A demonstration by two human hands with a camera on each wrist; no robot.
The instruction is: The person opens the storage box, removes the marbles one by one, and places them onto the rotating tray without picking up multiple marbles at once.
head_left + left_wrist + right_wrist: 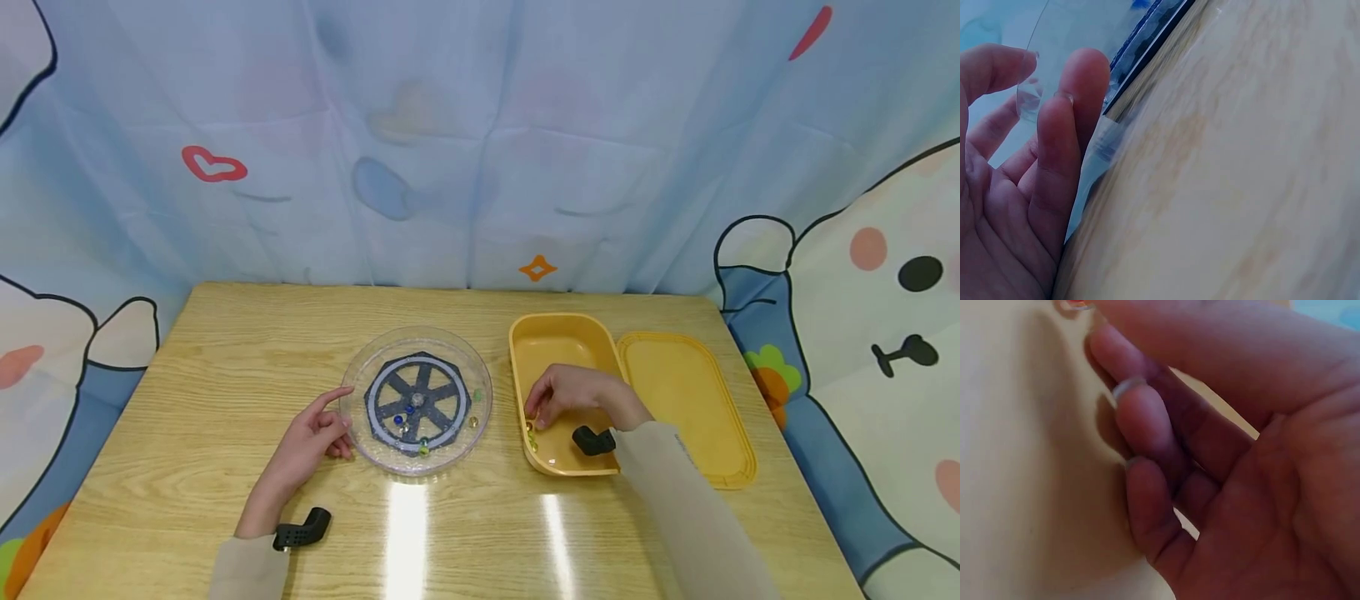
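Note:
A round clear plastic dish [416,462] stands left of centre, with a dark spoked wheel shape [422,392] showing in it and several glass marbles scattered about, among them a blue one [398,420] and a green one [423,447]. At its left rim rests the extended index finger of my left hand [311,437], the other fingers loosely bent. My right hand [573,393] reaches into a yellow box [566,333]. Its fingers bend down by yellowish marbles [532,437] along the left wall. A shiny reddish marble [1075,303] shows beside the thumb tip; whether it is pinched is unclear.
The yellow lid [678,392] lies flat against the box's right side. All stands on a wooden table [247,350]. Behind it hangs a pale blue printed curtain [450,208], meeting the table's back edge. Black wrist cameras [303,529] sit on both wrists.

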